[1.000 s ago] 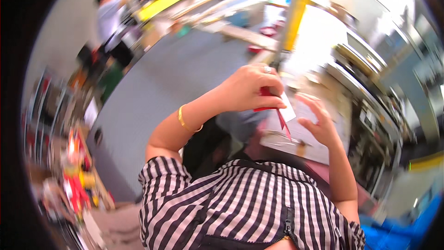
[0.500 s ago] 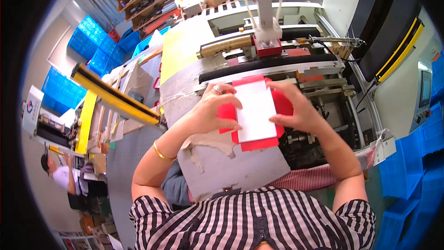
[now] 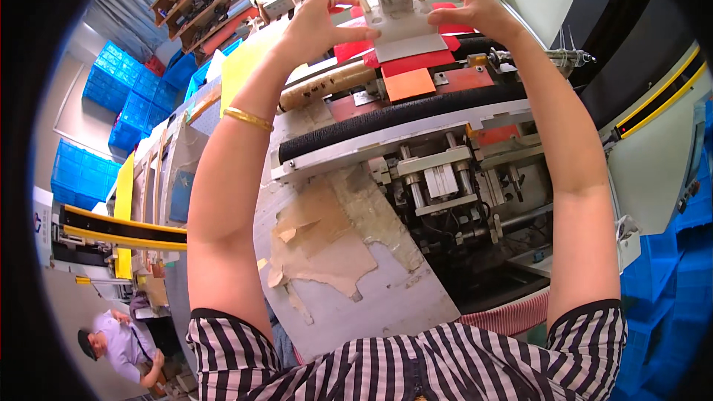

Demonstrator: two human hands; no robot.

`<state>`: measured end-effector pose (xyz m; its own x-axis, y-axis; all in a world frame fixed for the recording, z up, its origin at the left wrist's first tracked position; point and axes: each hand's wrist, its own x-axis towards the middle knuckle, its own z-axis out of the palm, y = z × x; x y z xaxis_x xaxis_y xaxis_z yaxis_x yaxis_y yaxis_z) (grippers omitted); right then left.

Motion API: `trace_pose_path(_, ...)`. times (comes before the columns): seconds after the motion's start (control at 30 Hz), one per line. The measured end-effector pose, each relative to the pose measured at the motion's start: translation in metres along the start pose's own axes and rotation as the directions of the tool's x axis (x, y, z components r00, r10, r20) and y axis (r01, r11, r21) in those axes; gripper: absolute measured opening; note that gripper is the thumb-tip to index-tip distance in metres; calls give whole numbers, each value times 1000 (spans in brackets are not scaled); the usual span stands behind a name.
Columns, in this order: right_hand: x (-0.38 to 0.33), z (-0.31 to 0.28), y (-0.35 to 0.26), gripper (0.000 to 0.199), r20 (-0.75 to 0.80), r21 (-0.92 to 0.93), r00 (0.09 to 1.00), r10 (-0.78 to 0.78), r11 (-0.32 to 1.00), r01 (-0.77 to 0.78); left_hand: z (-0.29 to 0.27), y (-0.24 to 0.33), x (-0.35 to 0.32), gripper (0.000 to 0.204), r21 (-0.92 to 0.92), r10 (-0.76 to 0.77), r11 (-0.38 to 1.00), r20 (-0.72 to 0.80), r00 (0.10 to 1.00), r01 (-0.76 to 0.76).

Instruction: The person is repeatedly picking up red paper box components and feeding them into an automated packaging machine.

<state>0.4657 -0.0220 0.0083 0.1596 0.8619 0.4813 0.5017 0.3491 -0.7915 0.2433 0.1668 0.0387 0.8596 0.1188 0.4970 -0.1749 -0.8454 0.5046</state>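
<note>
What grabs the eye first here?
Both hands, the left hand and right hand, reach up to the top centre and press red card sheets against the grey machine head. Below them a black brush roller crosses the machine. Stacked blue crates fill the far left, and a gold bangle rings the left wrist.

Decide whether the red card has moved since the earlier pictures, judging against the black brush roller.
Yes. The red card has gone from the near side of the black brush roller to beyond it, both hands pressing it under the grey plate.
</note>
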Motion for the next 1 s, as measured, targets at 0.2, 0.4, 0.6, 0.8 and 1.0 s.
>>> trace_pose_path(0.2, -77, 78, -71, 58, -421, 217, 889, -181, 931, 293, 5, 65, -100, 85, 92, -96, 989, -208, 973, 117)
trace_pose_path(0.4, -213, 270, -119, 29, 416, 213, 907, 63, 963, -165, -39, 90, -365, 14, -194, -600, 788, -32, 799, 584)
trace_pose_path(0.6, -224, 412, -163, 32, 750, 292, 659, -58, 923, -251, -81, 122, -720, 47, -453, -805, 236, -587, -89, 860)
trace_pose_path(0.8, -204, 571, -204, 44, 910, 197, 414, -38, 916, -349, -16, 255, -1076, 34, -729, -96, -441, -541, -836, 523)
trace_pose_path(1.0, -190, 722, -244, 46, 990, 129, 71, -119, 980, -153, 27, 426, -1186, 40, -781, 334, -623, -326, -884, 52)
